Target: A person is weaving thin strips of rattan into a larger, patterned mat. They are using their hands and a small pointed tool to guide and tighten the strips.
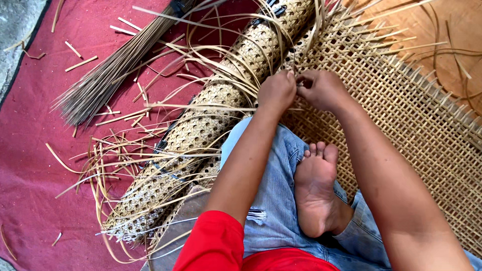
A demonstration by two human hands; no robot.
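Just above the frame's middle, the left hand (276,92) and right hand (321,89) are meeting knuckle to knuckle at the edge of the mat (401,115). Both are pinching closed on a thin strand (292,75) there; the fingertips are curled under, so exactly how much cane each is gripping cannot be told. The hands are working close together, probably because the strand is narrow and has to be threaded through a small gap in the weave.

The mat is spreading from the hands toward the right and lower right: an open, pale tan cane lattice with regular holes, its upper edge bristling with loose ends. It is lying flat under the person's crossed legs, in faded blue jeans (273,200), with a bare foot (316,190) resting sole-up on it; that weight seems to be pinning the work in place.

Just left of the hands, a roll (201,130) of finished weave is lying diagonally from top centre to lower left, tight and cylindrical, with flat springy strips (125,160) curling out around it within easy reach.

In the upper left, a bundle (110,70) of stiff grey-brown sticks is fanning out on a red cloth (35,165), among short offcuts.
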